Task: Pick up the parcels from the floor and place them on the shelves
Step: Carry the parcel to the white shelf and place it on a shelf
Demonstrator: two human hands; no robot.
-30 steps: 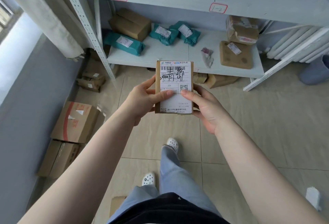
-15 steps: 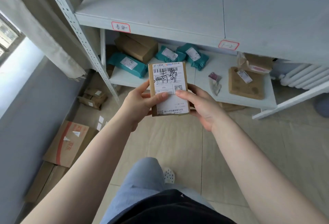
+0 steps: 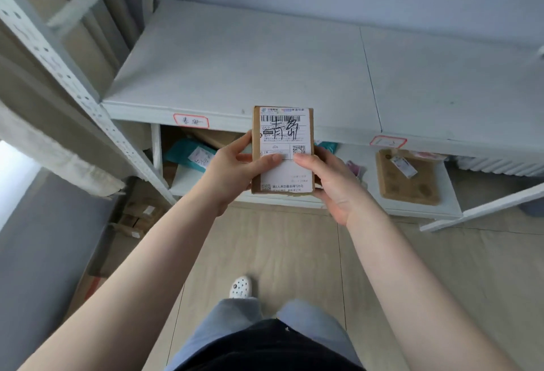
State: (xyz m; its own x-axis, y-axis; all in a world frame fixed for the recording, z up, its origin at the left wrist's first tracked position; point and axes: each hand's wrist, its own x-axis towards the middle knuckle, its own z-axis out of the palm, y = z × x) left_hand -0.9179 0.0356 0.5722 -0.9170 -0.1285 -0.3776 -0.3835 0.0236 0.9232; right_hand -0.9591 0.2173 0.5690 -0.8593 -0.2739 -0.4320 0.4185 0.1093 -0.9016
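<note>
I hold a small brown cardboard parcel (image 3: 282, 149) with a white shipping label and black handwriting, upright in front of me. My left hand (image 3: 228, 169) grips its left edge with the thumb across the label. My right hand (image 3: 329, 182) supports its right edge and back. The parcel sits in front of the edge of a white upper shelf (image 3: 265, 58), whose top is bare. On the lower shelf (image 3: 441, 208) lie a teal bag (image 3: 191, 154) at left and a flat brown parcel (image 3: 407, 177) at right.
A perforated white shelf upright (image 3: 73, 82) slants across the left. Cardboard boxes (image 3: 141, 214) lie on the tiled floor by the grey wall at left. Red-bordered tags (image 3: 190, 120) mark the upper shelf's front edge. My white shoe (image 3: 241, 286) is below.
My view has risen and moved closer to the shelving, so the bare upper shelf now fills the top. Both hands keep the same hold on the parcel, now level with the upper shelf's edge.
</note>
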